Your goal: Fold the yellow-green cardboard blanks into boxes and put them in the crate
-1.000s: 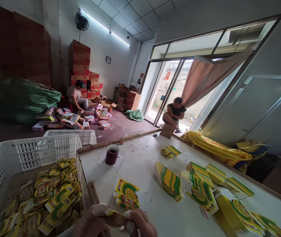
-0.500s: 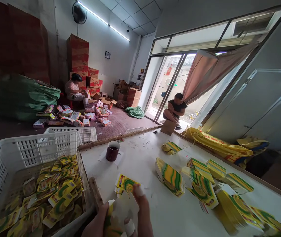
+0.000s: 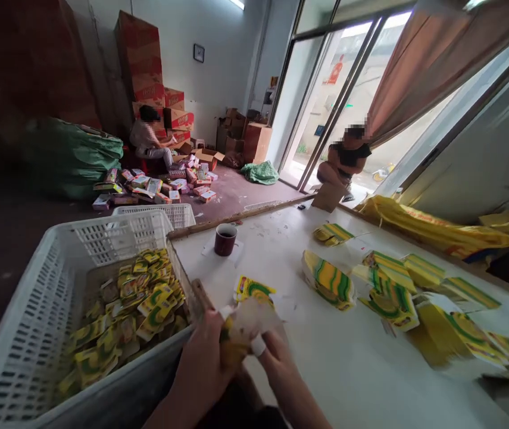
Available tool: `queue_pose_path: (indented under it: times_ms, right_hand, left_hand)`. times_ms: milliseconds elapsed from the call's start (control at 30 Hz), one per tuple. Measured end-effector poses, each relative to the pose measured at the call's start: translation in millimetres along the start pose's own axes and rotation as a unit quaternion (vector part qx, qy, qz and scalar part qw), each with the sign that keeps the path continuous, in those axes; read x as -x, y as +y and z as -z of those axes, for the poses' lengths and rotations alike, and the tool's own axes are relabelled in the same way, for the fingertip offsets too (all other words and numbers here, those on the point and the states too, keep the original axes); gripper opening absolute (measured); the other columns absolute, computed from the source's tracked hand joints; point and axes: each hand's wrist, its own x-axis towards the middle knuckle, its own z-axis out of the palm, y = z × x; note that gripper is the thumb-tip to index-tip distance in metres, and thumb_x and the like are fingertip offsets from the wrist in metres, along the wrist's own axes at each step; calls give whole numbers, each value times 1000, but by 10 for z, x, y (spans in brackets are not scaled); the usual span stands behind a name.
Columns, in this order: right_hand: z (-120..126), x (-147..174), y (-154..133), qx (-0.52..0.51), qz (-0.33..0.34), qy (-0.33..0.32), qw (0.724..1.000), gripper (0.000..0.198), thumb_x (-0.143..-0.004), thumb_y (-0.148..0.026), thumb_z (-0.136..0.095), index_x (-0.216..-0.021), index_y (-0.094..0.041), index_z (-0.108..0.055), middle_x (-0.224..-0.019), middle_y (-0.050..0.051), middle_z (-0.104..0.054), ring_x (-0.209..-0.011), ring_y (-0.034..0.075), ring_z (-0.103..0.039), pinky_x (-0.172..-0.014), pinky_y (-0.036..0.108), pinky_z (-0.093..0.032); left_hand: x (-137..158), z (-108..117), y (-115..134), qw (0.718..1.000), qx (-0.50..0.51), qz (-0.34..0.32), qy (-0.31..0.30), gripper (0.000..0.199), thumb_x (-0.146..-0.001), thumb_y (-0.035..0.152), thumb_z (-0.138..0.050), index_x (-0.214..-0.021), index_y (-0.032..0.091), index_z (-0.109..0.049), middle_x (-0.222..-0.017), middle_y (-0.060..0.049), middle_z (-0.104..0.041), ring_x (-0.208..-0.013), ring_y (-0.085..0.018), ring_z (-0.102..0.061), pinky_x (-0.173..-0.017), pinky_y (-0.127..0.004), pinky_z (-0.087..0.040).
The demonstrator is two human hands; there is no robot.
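Your left hand (image 3: 205, 351) and your right hand (image 3: 278, 360) both grip one yellow card piece (image 3: 233, 350). It sits right between them, low in front of you, with a pale side (image 3: 254, 316) facing up. It is too blurry to tell which way its long side runs. A white wrap (image 3: 258, 344) covers your right thumb tip.

Just past your hands, a yellow and green printed card (image 3: 254, 288) lies on the white table (image 3: 321, 363), partly hidden behind the piece you hold.

Your left hand is nearer the white basket (image 3: 26, 322), which has lots of yellow packs (image 3: 156, 301) inside. Your right hand is nearer the striped card stack (image 3: 328, 281). That stack's long side slants from far left to near right. More card stacks sit farther right. A dark red mug (image 3: 225, 241) stands beyond the printed card, a bit to the left.
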Motion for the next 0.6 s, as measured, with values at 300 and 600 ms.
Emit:
queue_pose_path:
  times_ms: [300, 600]
  right_hand:
    - [135, 7, -332, 43, -139, -23, 989, 36, -78, -49, -57, -55, -21, -59, -54, 0, -59, -56, 16, -56, -53, 27, -46]
    - [0, 29, -325, -256, -254, -109, 926, 22, -65, -39, -74, -69, -22, -62, -61, -4, -61, -59, 12, -56, -69, 28, -51]
  left_hand:
    - [-11, 103, 193, 959, -258, -79, -87, 54, -68, 10, -61, -120, 20, -48, -106, -8, -53, -95, -27, -57, -83, -42, -48]
    - [-67, 89, 124, 986, -145, -78, -10, 60, -73, 23, -67, -125, 20, -36, -102, -5, -52, -95, -24, -58, -81, -37, -51]
